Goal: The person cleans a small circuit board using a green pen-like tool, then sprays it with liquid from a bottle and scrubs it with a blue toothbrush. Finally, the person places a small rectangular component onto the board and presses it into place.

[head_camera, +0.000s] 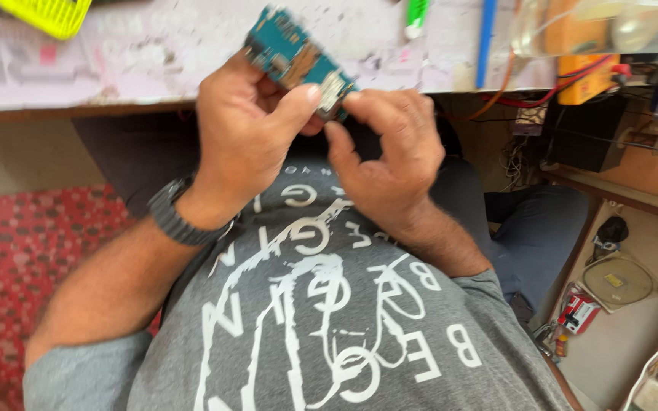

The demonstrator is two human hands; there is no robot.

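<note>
item: teal circuit board (296, 57), held above the worktable (154, 61) edge. your left hand (249, 129) clamps it, thumb on its lower end; your right hand (386, 148) pinches that same end. nearby: yellow multimeter (592, 76), wristwatch (173, 217).

circuit board (298, 61) between both hands, above workbench (154, 53) edge

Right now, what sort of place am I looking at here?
Most likely a small electronics repair bench. Both hands, left hand and right hand, hold a bare teal circuit board over a worn, stained worktop. An orange multimeter with red leads sits at the worktop's right end.
</note>
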